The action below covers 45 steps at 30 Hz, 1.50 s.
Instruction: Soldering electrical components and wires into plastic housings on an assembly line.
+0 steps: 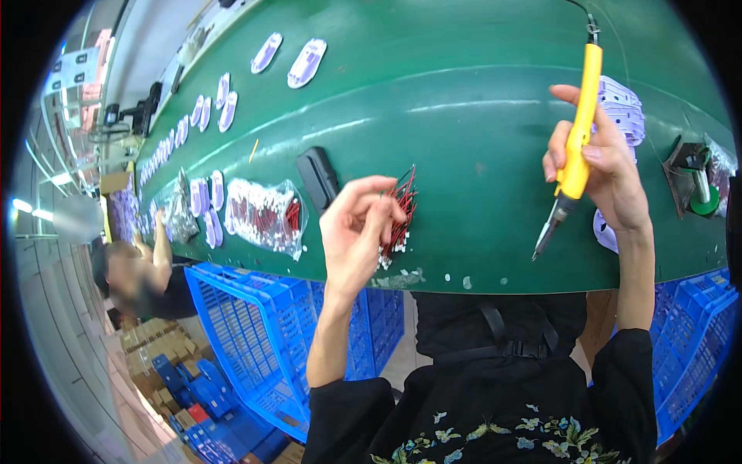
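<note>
The bench [479, 170] has a smooth, slightly glossy green surface with pale scuffs near its front edge. Rounded oblong shells of pale lilac plastic lie along its left side, with 2 larger-looking shells [308, 63] toward the far edge; a stack of similar parts [627, 116] sits on the right, behind the right hand [607, 170]. A crinkled clear bag [263, 218] holds white connectors and red leads, and just beside it lies a matte black elongated object [318, 179]. Farther right, a green spool [705, 199] stands by a dark holder, and blue lattice crates [246, 332] flank the person. The left hand [355, 228] is half curled over the loose red wires [405, 216], thumb and forefinger close together (whether they pinch a wire, I cannot tell). The right hand's fingers are wrapped around the yellow tool [584, 116], thumb against its side, gripping it above the bench on the right. That tool is slim and cylindrical, with a black cord at its far end and a dark collar narrowing to a metallic tip, slanted toward the near left. The wires form a tangled, thin bundle with small white ends.
</note>
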Available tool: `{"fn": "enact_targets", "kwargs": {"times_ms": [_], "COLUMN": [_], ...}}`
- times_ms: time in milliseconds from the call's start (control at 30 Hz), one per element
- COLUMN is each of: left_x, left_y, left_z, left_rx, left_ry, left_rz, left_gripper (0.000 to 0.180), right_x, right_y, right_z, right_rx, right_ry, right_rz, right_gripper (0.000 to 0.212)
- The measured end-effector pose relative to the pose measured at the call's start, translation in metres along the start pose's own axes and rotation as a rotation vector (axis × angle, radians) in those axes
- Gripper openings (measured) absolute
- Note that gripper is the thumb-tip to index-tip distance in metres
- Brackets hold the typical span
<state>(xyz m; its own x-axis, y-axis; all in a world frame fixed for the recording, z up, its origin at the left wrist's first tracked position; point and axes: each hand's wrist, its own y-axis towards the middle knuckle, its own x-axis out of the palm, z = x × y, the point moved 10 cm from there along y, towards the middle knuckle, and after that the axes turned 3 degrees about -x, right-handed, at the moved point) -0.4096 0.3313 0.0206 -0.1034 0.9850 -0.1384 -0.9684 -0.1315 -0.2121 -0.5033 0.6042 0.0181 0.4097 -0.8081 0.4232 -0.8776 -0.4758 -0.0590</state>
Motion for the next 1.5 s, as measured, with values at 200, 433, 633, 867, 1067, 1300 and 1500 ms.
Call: {"fn": "enact_targets", "kwargs": {"times_ms": [200, 433, 633, 867, 1067, 1300, 1500], "left_x": [-0.027, -0.114, -0.092, 0.032, 0.139, 0.112, 0.089], "left_y": [0.086, 0.202, 0.224, 0.127, -0.004, -0.044, -0.054], "left_z": [0.019, 0.045, 0.031, 0.058, 0.035, 0.031, -0.01], "left_rx": [0.155, 0.343, 0.398, 0.736, 0.843, 0.625, 0.174], "left_ry": [0.252, 1.231, 1.21, 1.035, 1.047, 0.804, 0.346], "left_rz": [0.029, 0.412, 0.332, 0.016, -0.535, -0.129, 0.13], "left_gripper": [0.013, 0.021, 0.022, 0.005, 0.016, 0.021, 0.003], "right_x": [0.004, -0.001, -0.002, -0.01, -0.023, -0.017, -0.016], "right_y": [-0.001, -0.002, -0.002, -0.002, -0.002, -0.003, -0.002], "right_z": [0.0, 0.0, 0.0, -0.014, -0.029, -0.032, -0.027], "right_rx": [0.003, -0.033, -0.023, -0.077, -0.125, -0.144, -0.118], "right_ry": [0.07, 0.052, 0.061, 0.108, 0.126, 0.065, 0.04], "right_rz": [-0.031, -0.045, -0.039, -0.023, -0.011, -0.019, -0.014], "right_gripper": [0.066, 0.058, 0.058, 0.056, 0.057, 0.073, 0.073]}}
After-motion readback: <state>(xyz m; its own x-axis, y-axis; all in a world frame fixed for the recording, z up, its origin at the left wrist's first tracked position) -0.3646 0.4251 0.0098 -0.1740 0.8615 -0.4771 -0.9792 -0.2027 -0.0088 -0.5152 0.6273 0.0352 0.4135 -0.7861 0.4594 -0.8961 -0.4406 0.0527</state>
